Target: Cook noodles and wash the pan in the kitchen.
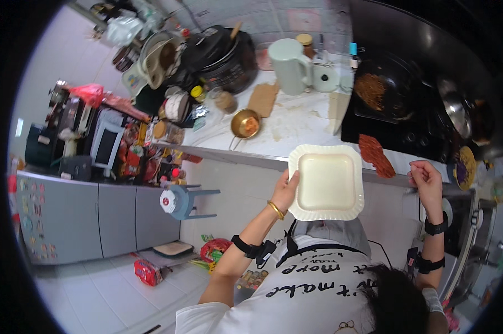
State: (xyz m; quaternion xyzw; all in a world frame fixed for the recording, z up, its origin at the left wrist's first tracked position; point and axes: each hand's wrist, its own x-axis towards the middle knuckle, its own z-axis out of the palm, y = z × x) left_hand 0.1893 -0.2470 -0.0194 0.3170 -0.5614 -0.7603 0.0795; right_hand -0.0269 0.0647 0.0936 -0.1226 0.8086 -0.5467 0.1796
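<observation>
Your left hand (284,193) grasps a cream square plate (326,181) with a scalloped rim, the thumb over its left edge, above the floor at the near side of the marble-patterned table (293,131). Your right hand (427,181) hovers to the right, its fingers loosely curled; whether they pinch anything small, you cannot tell from this view. Between the plate and that hand, a red textured cloth (375,155) lies at the near edge of the black cooktop (368,131). Farther back, a black wok (399,83) holds browned food (369,92). On the table to the left stands a small golden pan (241,129) with orange food inside, near a brown cardboard piece (262,100); a pale green kettle (286,67) stands farther back.
</observation>
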